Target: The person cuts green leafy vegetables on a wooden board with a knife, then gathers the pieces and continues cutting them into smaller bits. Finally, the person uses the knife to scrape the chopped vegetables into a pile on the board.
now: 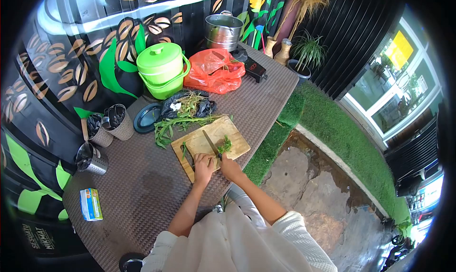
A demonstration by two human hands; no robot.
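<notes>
On the brown woven-pattern table lies a wooden cutting board [234, 138]. My right hand [230, 168] is closed round the handle of a knife [209, 142], whose blade points up and left over the board. Chopped green herbs [225, 145] lie just right of the blade. My left hand [204, 165] rests on the board's near part, left of the knife, its fingers bent and pressed together; what is under them is too small to tell. Long green stems [166, 128] lie beyond the board, beside a black plastic bag [207, 107] with plant scraps on it.
Behind stand a green lidded container [162, 70], a red plastic bag [216, 72] and a steel pot [223, 32]. To the left are a dark plate [147, 117], cutlery holders [121, 125], a metal cup [95, 163] and a blue-yellow packet [91, 204].
</notes>
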